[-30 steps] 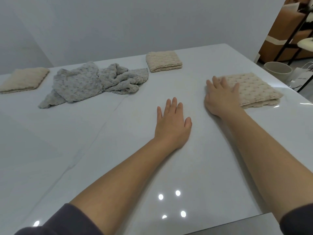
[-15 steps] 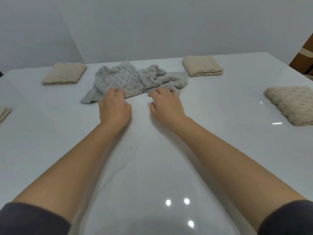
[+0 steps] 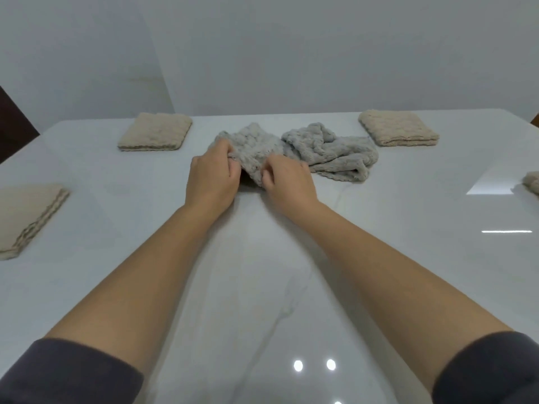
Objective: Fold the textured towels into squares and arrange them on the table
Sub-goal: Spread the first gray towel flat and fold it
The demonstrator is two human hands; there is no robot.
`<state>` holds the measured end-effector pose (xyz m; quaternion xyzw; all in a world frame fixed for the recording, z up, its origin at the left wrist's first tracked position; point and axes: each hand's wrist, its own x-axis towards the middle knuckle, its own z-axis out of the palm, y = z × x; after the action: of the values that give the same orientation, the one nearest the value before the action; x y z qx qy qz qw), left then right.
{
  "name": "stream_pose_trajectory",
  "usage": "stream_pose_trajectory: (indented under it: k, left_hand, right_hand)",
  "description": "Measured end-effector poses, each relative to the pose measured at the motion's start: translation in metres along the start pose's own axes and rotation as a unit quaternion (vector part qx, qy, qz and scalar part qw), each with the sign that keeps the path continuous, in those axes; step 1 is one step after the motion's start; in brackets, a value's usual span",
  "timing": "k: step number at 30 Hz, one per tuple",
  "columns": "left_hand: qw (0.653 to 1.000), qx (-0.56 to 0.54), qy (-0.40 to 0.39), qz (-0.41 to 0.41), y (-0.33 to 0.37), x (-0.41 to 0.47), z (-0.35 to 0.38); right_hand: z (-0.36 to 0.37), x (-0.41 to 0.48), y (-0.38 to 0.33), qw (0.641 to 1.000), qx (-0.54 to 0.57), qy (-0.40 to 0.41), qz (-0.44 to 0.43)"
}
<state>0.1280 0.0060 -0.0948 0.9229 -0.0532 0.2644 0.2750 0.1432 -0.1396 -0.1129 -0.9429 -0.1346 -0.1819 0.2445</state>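
Grey towel [image 3: 323,154] sits far centre of the white glossy tabletop [image 3: 262,301], unfolded and crumpled. Light grey, knobbly bubble weave. Its right part lies in loose rolls and overlapping folds, flat on the surface. Its left part is drawn up into a ridge running toward me.

I have both hands on that ridge. Left hand [image 3: 211,177] has its fingers curled round the towel's left near edge. Right hand [image 3: 288,183] pinches the near edge with curled fingers. The hands are close together, with a strip of towel between them.

Four folded squares, same weave: far-left beige towel [image 3: 154,132] and far-right beige towel [image 3: 398,128] flank the grey one, both apart from it. Left-edge beige towel [image 3: 26,212] is nearer me and partly cropped. Of the right-edge beige towel [image 3: 532,182] only a sliver shows.
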Motion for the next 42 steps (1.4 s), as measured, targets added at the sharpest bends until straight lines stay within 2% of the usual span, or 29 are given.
stream_pose_trajectory:
  k: [2, 5, 7, 10, 13, 16, 18, 21, 23, 27, 30, 33, 36, 38, 42]
  left_hand:
    - [0.999, -0.043, -0.007, -0.013, -0.005, -0.003, -0.010]
    - [0.995, -0.087, -0.039, -0.035, -0.003, -0.009, -0.024]
    - [0.991, -0.096, -0.081, -0.046, 0.003, -0.015, -0.034]
    - [0.988, -0.063, -0.131, -0.042, 0.003, -0.028, -0.053]
    - [0.992, 0.022, -0.119, -0.024, -0.001, -0.042, -0.069]
    - [0.993, 0.096, -0.070, -0.016, -0.012, -0.059, -0.085]
    - [0.995, 0.085, -0.026, -0.051, -0.019, -0.071, -0.099]
    - [0.992, -0.050, 0.007, -0.120, -0.022, -0.085, -0.118]
    - [0.976, -0.164, 0.004, -0.140, -0.021, -0.091, -0.130]
    - [0.934, -0.328, -0.034, -0.138, -0.011, -0.099, -0.160]
    - [0.882, -0.442, -0.051, -0.156, 0.005, -0.099, -0.179]
    - [0.845, -0.501, -0.058, -0.179, 0.021, -0.098, -0.188]
    - [0.822, -0.524, -0.066, -0.215, 0.030, -0.091, -0.187]
    - [0.840, -0.479, -0.085, -0.240, 0.028, -0.084, -0.178]
    - [0.913, -0.266, -0.164, -0.263, 0.015, -0.069, -0.138]
  right_hand:
    - [-0.001, -0.005, -0.012, 0.998, 0.057, -0.030, -0.016]
    - [0.000, -0.018, -0.028, 0.996, 0.029, -0.072, -0.053]
    - [-0.003, -0.024, -0.034, 0.997, 0.009, -0.060, -0.041]
    - [-0.015, -0.032, -0.037, 0.998, 0.060, -0.022, 0.001]
    - [-0.032, -0.045, -0.038, 0.993, 0.119, 0.002, 0.023]
    - [-0.057, -0.062, -0.035, 0.976, 0.210, 0.032, 0.044]
    - [-0.074, -0.072, -0.029, 0.960, 0.266, 0.056, 0.063]
    - [-0.099, -0.086, -0.024, 0.938, 0.333, 0.060, 0.081]
    - [-0.116, -0.096, -0.024, 0.914, 0.390, 0.054, 0.092]
    - [-0.154, -0.107, -0.024, 0.883, 0.449, 0.061, 0.122]
    - [-0.182, -0.115, -0.029, 0.865, 0.481, 0.058, 0.132]
    - [-0.204, -0.123, -0.029, 0.860, 0.487, 0.043, 0.150]
    - [-0.215, -0.124, -0.021, 0.858, 0.484, 0.005, 0.170]
    - [-0.207, -0.119, -0.009, 0.874, 0.441, 0.002, 0.204]
    - [-0.158, -0.103, 0.028, 0.925, 0.299, -0.006, 0.235]
